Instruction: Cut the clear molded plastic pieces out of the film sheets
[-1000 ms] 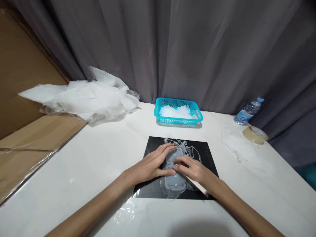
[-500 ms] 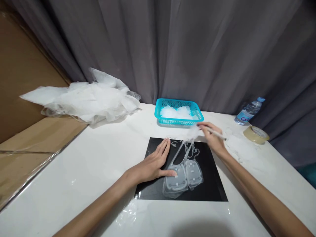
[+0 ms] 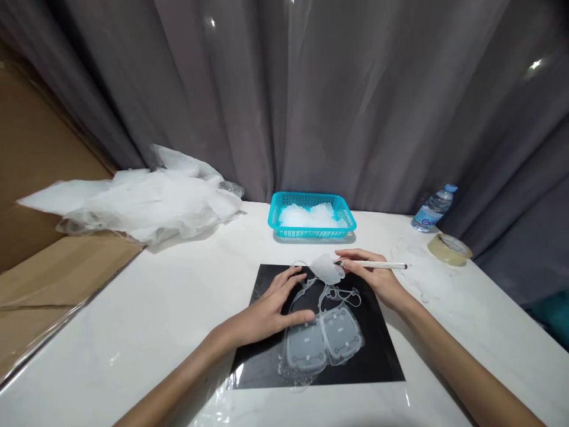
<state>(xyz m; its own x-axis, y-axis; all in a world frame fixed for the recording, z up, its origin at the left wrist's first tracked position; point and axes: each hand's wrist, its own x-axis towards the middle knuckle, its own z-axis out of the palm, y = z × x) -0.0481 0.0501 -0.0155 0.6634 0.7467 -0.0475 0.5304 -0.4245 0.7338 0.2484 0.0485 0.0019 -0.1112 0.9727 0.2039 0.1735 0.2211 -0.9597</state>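
A black sheet [image 3: 368, 367] lies on the white table, and on it rests a pair of translucent plastic pieces [image 3: 306, 347] with rounded rectangular panels and thin, looping strips. My left hand [image 3: 280, 302] is open over the sheet's left side, fingers spread, with the thumb at the upper edge of the panels. At the sheet's far edge, my right hand [image 3: 373, 276] is closed around a slim white pen-shaped tool [image 3: 377, 265] with a dark tip. Beside its fingertips is a thin white translucent scrap [image 3: 326, 270]; whether the fingers also pinch it, I cannot tell.
Behind the sheet stands a turquoise basket [image 3: 311, 231] with white translucent pieces inside. A large heap of white film [image 3: 151, 201] lies at left by cardboard [image 3: 57, 273]. At right are a water bottle [image 3: 433, 209], a tape roll [image 3: 448, 249] and loose clear scraps [image 3: 413, 267].
My right hand has come nearer and left, and the white scrap now lies by the sheet's far edge. The strips, pulled straight before, are slack and looped. The view has tilted up slightly.
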